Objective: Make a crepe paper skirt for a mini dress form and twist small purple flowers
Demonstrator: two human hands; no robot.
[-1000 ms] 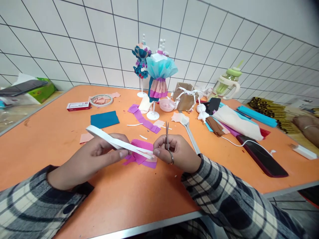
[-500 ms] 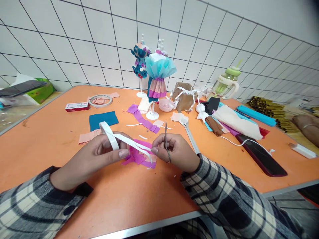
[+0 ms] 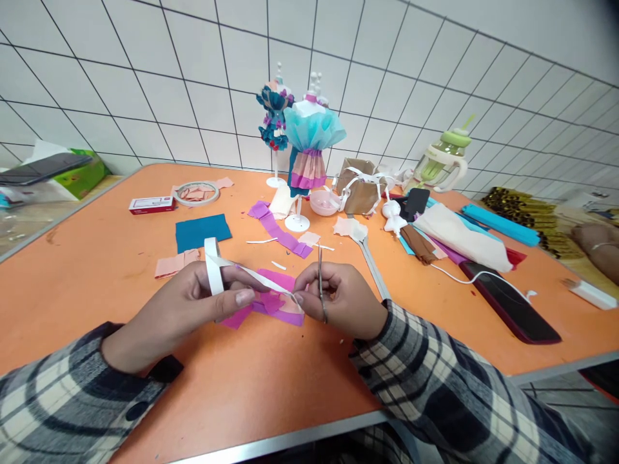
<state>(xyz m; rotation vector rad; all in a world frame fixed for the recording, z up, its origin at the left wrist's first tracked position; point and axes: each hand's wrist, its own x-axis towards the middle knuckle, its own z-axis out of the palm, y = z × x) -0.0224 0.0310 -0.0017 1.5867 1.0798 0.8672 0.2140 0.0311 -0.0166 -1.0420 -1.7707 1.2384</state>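
A roll of white double-sided tape (image 3: 213, 274) is looped over the fingers of my left hand (image 3: 193, 299), which is closed on it. From the roll a narrow white strip runs to the right, drawn out between both hands. My right hand (image 3: 341, 299) pinches the strip's far end between thumb and forefinger, while small scissors (image 3: 320, 277) are tucked in the same fingers, blades pointing up. Below the strip lie pink and purple crepe paper pieces (image 3: 273, 303) on the orange table (image 3: 251, 380).
Dress forms in a turquoise ruffled paper dress (image 3: 314, 129) and a dark blue one (image 3: 274, 119) stand at the back. A blue paper piece (image 3: 203, 233), a larger tape roll (image 3: 196, 193) and a red-and-white box (image 3: 152, 205) lie left. At right are a phone (image 3: 510, 303) and a bottle (image 3: 442, 161).
The tape roll has turned more upright in my left hand. The strip between my hands looks straighter, and its loose dangling end no longer shows.
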